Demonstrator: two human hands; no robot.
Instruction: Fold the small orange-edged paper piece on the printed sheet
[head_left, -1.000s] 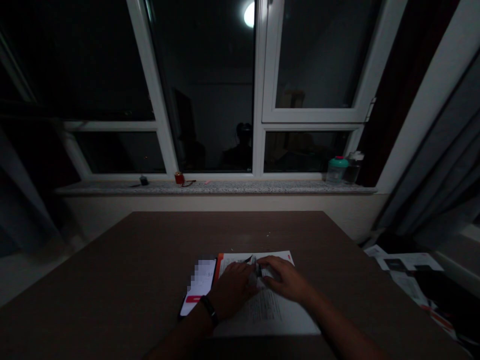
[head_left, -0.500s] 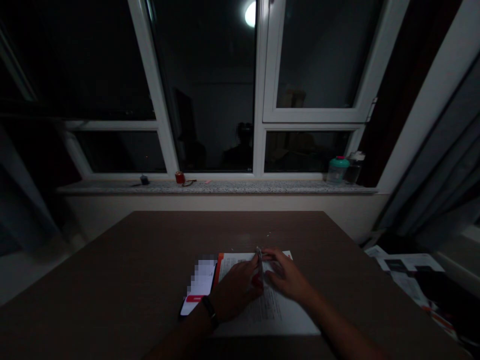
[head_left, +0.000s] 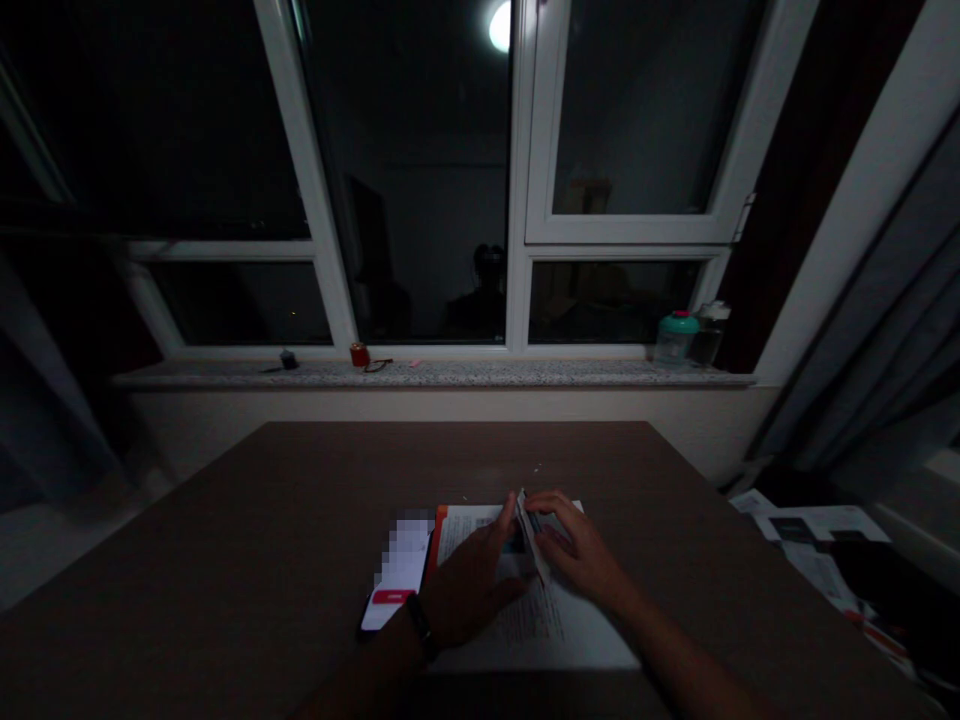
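left hand (head_left: 466, 585) just spread open beside the folded paper (head_left: 528, 536), so looks like right hand (head_left: 583, 556)'s pinch is keeping it upright

"What's in front of you?"

"My table (head_left: 300, 500), brown and flat-topped."

"And what lies on it?"

"Printed papers (head_left: 585, 640) with an orange strip down their left edge, on the part near me. A phone (head_left: 405, 560), screen lit, lies just left of them. Beyond the papers I see tiny white specks (head_left: 537, 467); I can't tell what they are."
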